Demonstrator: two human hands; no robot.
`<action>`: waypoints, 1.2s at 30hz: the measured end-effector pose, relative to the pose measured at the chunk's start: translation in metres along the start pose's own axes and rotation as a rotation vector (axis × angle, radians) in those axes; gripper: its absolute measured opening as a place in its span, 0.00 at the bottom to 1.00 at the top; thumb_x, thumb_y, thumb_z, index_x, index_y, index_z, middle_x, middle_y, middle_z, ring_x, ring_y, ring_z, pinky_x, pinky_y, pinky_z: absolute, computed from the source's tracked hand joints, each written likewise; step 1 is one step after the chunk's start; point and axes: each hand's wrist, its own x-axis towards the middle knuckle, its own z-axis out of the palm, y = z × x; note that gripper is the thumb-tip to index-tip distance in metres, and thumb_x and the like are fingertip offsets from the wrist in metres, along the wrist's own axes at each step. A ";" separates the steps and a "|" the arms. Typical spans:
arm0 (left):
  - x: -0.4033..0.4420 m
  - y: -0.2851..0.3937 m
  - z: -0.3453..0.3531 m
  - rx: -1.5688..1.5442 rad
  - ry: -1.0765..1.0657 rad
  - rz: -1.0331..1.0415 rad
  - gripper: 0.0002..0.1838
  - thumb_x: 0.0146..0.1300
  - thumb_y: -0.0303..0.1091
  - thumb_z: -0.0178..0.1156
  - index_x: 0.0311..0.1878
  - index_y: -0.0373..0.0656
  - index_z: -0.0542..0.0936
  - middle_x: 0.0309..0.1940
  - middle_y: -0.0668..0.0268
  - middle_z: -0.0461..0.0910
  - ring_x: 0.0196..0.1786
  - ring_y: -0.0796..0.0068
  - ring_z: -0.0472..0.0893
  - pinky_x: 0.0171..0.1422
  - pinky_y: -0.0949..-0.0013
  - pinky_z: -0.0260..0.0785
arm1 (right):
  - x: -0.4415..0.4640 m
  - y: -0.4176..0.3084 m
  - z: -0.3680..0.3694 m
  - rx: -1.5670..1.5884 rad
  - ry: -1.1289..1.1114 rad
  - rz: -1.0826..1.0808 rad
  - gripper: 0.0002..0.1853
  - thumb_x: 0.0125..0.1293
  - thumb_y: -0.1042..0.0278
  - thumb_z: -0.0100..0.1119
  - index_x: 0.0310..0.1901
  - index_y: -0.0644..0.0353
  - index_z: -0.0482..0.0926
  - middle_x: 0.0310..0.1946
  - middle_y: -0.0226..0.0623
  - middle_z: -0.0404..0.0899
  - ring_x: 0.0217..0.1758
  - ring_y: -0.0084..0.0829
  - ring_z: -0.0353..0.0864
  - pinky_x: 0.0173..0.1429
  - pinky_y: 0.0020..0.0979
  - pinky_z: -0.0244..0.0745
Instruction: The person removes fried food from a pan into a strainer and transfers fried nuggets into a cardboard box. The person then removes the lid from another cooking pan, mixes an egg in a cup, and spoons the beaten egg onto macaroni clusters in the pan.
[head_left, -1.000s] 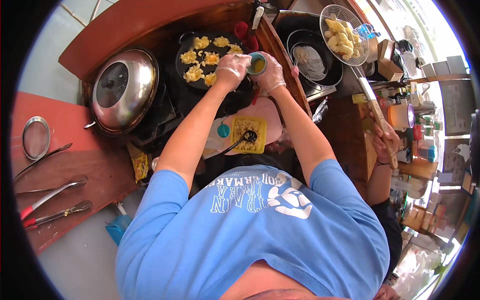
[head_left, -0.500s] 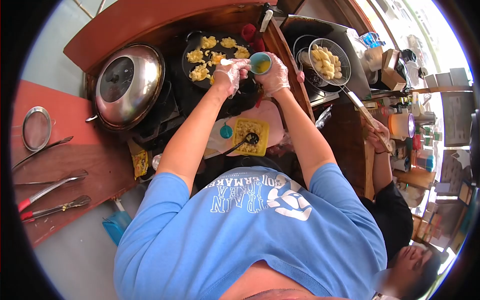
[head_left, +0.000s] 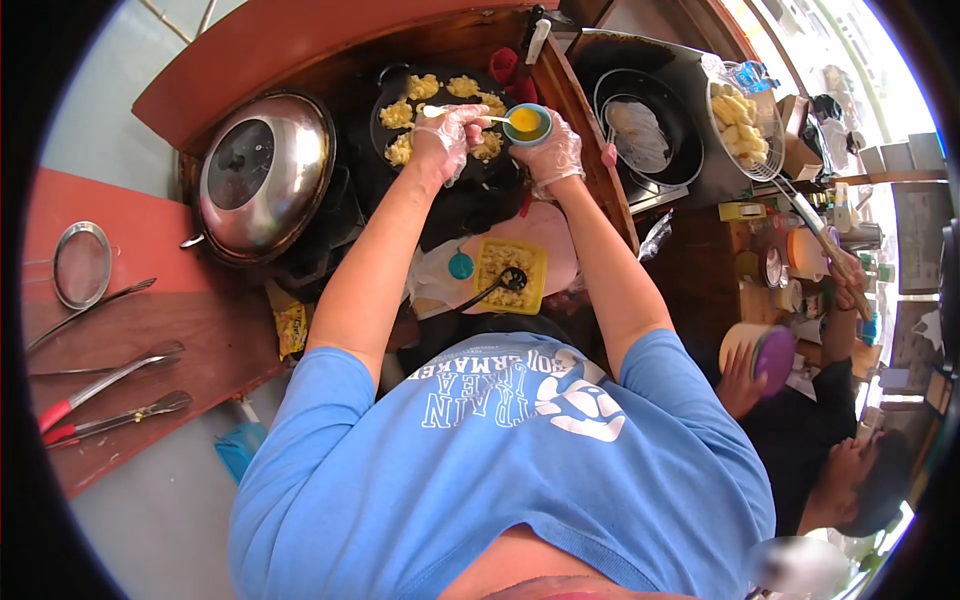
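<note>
My left hand (head_left: 447,142), in a clear plastic glove, grips a spoon (head_left: 494,119) with a pale handle; its tip reaches into a small blue-green cup (head_left: 541,132). Inside is yellow liquid (head_left: 524,120) that looks like beaten egg. Wrapped around the cup is my gloved right hand (head_left: 556,156). Both hands are above the near right part of a dark round pan (head_left: 381,137), where several yellowish, lumpy portions (head_left: 424,87) sit in a ring. Below my wrists, a yellow container (head_left: 541,272) holds crumbly pale food with a black ladle (head_left: 511,278) in it.
Left of the pan stands a large domed metal lid (head_left: 268,175). Tongs (head_left: 110,385) and a strainer (head_left: 82,265) are at far left. Right of the wooden divider (head_left: 580,130) is a wok (head_left: 685,150). A co-worker (head_left: 800,430) holds a wire skimmer (head_left: 775,160) with pale pieces and a purple-lidded tub (head_left: 773,360).
My left hand has shifted slightly left, and the spoon now reaches into the cup. The co-worker has moved the skimmer right, away from the wok, and now holds a tub.
</note>
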 end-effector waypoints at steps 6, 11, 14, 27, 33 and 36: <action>-0.001 0.025 -0.010 0.053 0.018 0.066 0.09 0.66 0.22 0.62 0.46 0.26 0.84 0.31 0.58 0.84 0.26 0.80 0.75 0.35 0.76 0.71 | -0.007 0.001 -0.009 0.061 -0.020 0.069 0.32 0.40 0.61 0.79 0.52 0.55 0.81 0.46 0.42 0.86 0.51 0.46 0.85 0.57 0.42 0.79; -0.005 0.034 -0.021 0.107 0.045 0.194 0.09 0.64 0.21 0.64 0.45 0.26 0.84 0.30 0.58 0.84 0.25 0.79 0.75 0.35 0.76 0.71 | -0.021 0.009 -0.018 0.104 0.018 0.144 0.34 0.39 0.62 0.79 0.53 0.57 0.80 0.46 0.43 0.87 0.52 0.44 0.86 0.58 0.40 0.79; -0.010 0.026 -0.024 0.179 0.063 0.191 0.09 0.65 0.23 0.64 0.46 0.27 0.84 0.30 0.60 0.84 0.26 0.80 0.75 0.34 0.76 0.70 | -0.030 0.013 -0.024 0.109 0.074 0.104 0.35 0.39 0.63 0.80 0.54 0.57 0.80 0.46 0.43 0.87 0.52 0.43 0.86 0.58 0.39 0.79; -0.037 0.011 -0.028 1.330 -0.136 1.241 0.09 0.66 0.25 0.62 0.48 0.37 0.86 0.40 0.52 0.87 0.43 0.54 0.87 0.50 0.59 0.78 | -0.065 0.011 -0.040 0.304 0.008 0.216 0.35 0.41 0.67 0.79 0.55 0.59 0.79 0.47 0.40 0.87 0.51 0.37 0.87 0.59 0.35 0.79; -0.040 0.000 -0.037 1.497 -0.235 1.133 0.09 0.66 0.25 0.62 0.47 0.36 0.87 0.42 0.51 0.87 0.45 0.53 0.86 0.52 0.58 0.77 | -0.069 0.019 -0.034 0.321 -0.003 0.196 0.36 0.41 0.68 0.78 0.58 0.59 0.78 0.48 0.42 0.86 0.53 0.40 0.85 0.60 0.36 0.78; -0.031 -0.017 -0.042 1.160 0.019 1.009 0.09 0.69 0.25 0.59 0.46 0.33 0.86 0.35 0.55 0.86 0.36 0.64 0.85 0.43 0.65 0.77 | -0.070 0.020 -0.028 0.305 -0.021 0.163 0.37 0.41 0.68 0.78 0.59 0.59 0.77 0.50 0.44 0.85 0.56 0.42 0.84 0.62 0.37 0.78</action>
